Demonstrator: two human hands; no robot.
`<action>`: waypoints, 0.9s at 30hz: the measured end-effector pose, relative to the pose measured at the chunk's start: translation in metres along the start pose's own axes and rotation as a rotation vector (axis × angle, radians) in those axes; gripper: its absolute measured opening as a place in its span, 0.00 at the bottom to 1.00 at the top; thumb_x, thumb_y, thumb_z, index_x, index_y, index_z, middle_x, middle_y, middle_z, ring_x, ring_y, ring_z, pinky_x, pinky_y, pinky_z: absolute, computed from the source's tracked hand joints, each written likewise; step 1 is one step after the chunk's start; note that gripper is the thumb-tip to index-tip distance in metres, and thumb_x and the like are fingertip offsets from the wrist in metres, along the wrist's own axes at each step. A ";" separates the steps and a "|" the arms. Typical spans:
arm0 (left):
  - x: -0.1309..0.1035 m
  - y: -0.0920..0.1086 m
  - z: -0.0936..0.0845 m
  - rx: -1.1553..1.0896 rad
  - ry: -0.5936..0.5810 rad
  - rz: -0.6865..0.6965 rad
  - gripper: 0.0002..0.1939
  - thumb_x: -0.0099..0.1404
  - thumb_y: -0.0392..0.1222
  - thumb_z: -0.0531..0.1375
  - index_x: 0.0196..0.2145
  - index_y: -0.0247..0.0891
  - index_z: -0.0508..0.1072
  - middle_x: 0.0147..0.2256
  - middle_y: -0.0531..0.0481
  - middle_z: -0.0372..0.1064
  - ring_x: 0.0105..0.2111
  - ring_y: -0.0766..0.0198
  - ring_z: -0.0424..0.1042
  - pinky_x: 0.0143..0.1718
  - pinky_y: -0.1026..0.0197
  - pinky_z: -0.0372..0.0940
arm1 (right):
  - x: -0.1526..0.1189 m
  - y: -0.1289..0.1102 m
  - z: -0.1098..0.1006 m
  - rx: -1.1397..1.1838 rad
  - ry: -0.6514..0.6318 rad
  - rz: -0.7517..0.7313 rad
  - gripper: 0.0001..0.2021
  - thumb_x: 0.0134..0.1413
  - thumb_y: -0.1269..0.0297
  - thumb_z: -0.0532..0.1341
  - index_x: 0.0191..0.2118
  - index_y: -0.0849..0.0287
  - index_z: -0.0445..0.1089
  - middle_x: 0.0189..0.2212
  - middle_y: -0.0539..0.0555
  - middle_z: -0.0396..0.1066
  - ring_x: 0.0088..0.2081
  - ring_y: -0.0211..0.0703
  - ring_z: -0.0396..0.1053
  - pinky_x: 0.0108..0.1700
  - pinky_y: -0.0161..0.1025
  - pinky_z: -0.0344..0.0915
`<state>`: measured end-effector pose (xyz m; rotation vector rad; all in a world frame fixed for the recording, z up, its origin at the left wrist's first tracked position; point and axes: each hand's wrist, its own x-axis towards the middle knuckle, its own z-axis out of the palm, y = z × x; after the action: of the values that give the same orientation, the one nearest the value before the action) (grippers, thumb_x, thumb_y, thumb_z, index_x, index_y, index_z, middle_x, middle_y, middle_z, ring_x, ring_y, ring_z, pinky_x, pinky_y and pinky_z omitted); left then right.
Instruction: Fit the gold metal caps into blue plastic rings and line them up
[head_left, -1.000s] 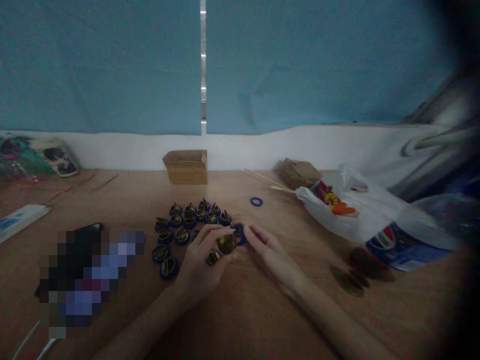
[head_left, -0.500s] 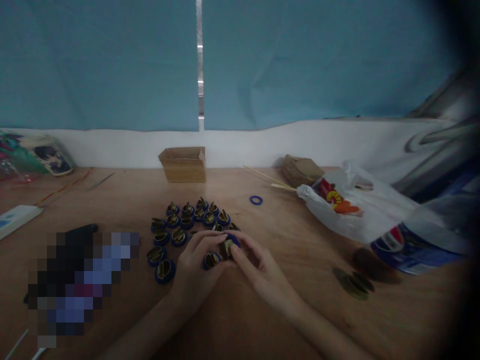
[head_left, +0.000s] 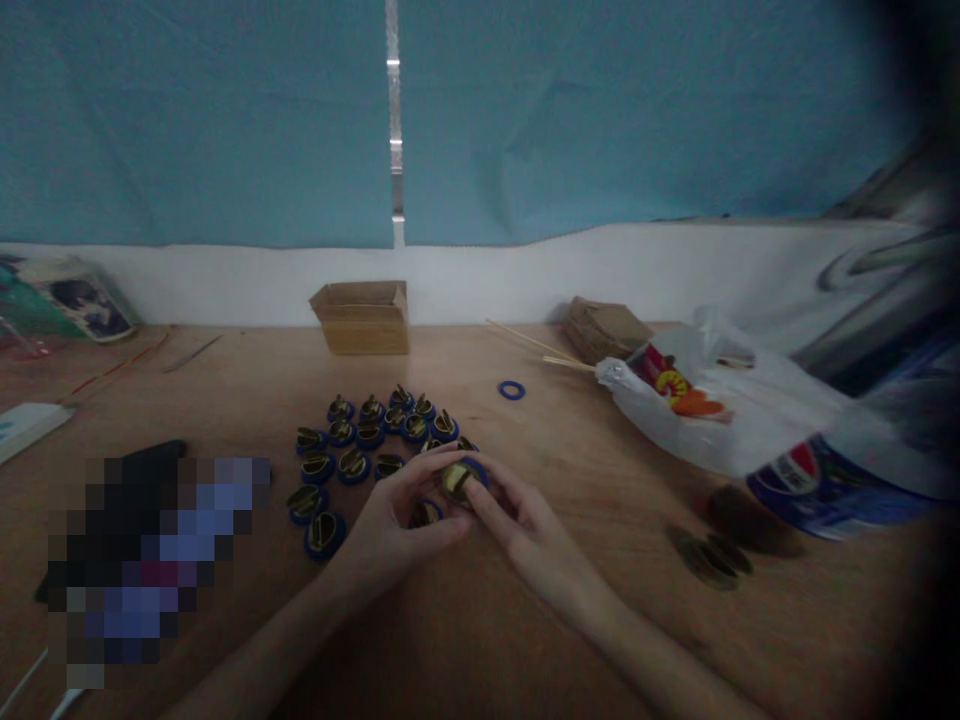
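Note:
Between both hands, above the tabletop, is a round brass-coloured piece with a blue ring rim (head_left: 454,482). My right hand (head_left: 536,525) grips it, thumb pressed on the brass face and fingers curled behind the rim. My left hand (head_left: 401,510) curls round its far left side, fingertips at the upper edge and thumb held apart below. Several similar blue-rimmed pieces (head_left: 352,465) with raised brass flaps lie in a cluster to the left. One more blue-rimmed piece (head_left: 426,514) shows partly through the gap in my left hand.
A loose blue ring (head_left: 511,390) lies beyond my hands. Dark brass-coloured discs (head_left: 709,558) rest at right, near a Pepsi bottle (head_left: 817,485) and a plastic bag (head_left: 697,430). An open cardboard box (head_left: 366,328) stands at the back. A black object (head_left: 127,510), partly pixelated, lies left.
The brass part in my hands stood up before and now shows a flatter face. My left thumb has moved away from it. The whole view has shifted slightly.

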<state>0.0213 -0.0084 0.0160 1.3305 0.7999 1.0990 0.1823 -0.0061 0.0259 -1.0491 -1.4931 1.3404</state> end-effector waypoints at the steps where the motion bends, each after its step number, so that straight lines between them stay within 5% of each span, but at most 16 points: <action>1: 0.000 0.002 0.000 -0.049 -0.022 -0.026 0.28 0.55 0.32 0.65 0.53 0.45 0.68 0.60 0.44 0.58 0.59 0.49 0.59 0.56 0.46 0.59 | 0.000 -0.001 -0.001 0.015 0.001 0.010 0.16 0.59 0.59 0.56 0.51 0.54 0.66 0.46 0.55 0.71 0.50 0.45 0.68 0.56 0.47 0.63; 4: -0.002 0.007 0.001 -0.171 -0.083 -0.067 0.31 0.54 0.31 0.65 0.56 0.46 0.66 0.62 0.45 0.56 0.63 0.48 0.50 0.61 0.44 0.50 | 0.001 -0.005 -0.005 0.051 -0.007 0.031 0.16 0.57 0.59 0.57 0.50 0.55 0.67 0.49 0.55 0.70 0.51 0.45 0.67 0.55 0.46 0.64; 8: -0.005 0.014 0.005 -0.349 -0.177 -0.082 0.35 0.55 0.31 0.64 0.59 0.45 0.61 0.62 0.45 0.56 0.63 0.49 0.52 0.63 0.44 0.46 | 0.002 -0.020 -0.009 0.051 0.013 0.089 0.13 0.56 0.57 0.58 0.45 0.54 0.69 0.44 0.54 0.72 0.46 0.44 0.71 0.46 0.41 0.70; 12: -0.008 0.018 0.008 -0.385 -0.244 -0.050 0.34 0.57 0.32 0.63 0.60 0.43 0.60 0.62 0.45 0.55 0.64 0.50 0.48 0.65 0.45 0.41 | 0.005 -0.030 -0.015 0.035 0.027 0.163 0.13 0.57 0.54 0.55 0.35 0.56 0.71 0.29 0.52 0.74 0.30 0.41 0.73 0.31 0.36 0.71; 16: -0.014 0.019 0.008 -0.322 -0.256 -0.078 0.33 0.57 0.33 0.63 0.60 0.46 0.61 0.64 0.47 0.52 0.65 0.51 0.44 0.65 0.44 0.37 | 0.006 -0.029 -0.018 -0.052 0.076 0.152 0.19 0.59 0.51 0.51 0.26 0.60 0.67 0.14 0.47 0.63 0.17 0.37 0.64 0.20 0.33 0.62; 20: -0.018 0.018 0.007 -0.273 -0.233 -0.106 0.33 0.57 0.36 0.64 0.59 0.48 0.62 0.63 0.48 0.52 0.65 0.51 0.42 0.65 0.42 0.38 | 0.003 -0.029 -0.018 -0.233 0.242 0.019 0.17 0.59 0.54 0.53 0.25 0.60 0.66 0.16 0.46 0.60 0.17 0.34 0.58 0.17 0.31 0.55; 27: -0.020 0.023 0.009 -0.224 -0.220 -0.129 0.34 0.57 0.42 0.65 0.60 0.45 0.60 0.64 0.45 0.50 0.65 0.48 0.44 0.64 0.40 0.40 | -0.005 -0.030 -0.017 -0.480 0.401 -0.289 0.10 0.60 0.62 0.53 0.34 0.57 0.71 0.27 0.51 0.71 0.30 0.40 0.70 0.30 0.35 0.67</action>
<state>0.0202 -0.0322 0.0367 1.1700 0.5735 0.8942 0.1988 -0.0081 0.0567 -1.2496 -1.6093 0.5366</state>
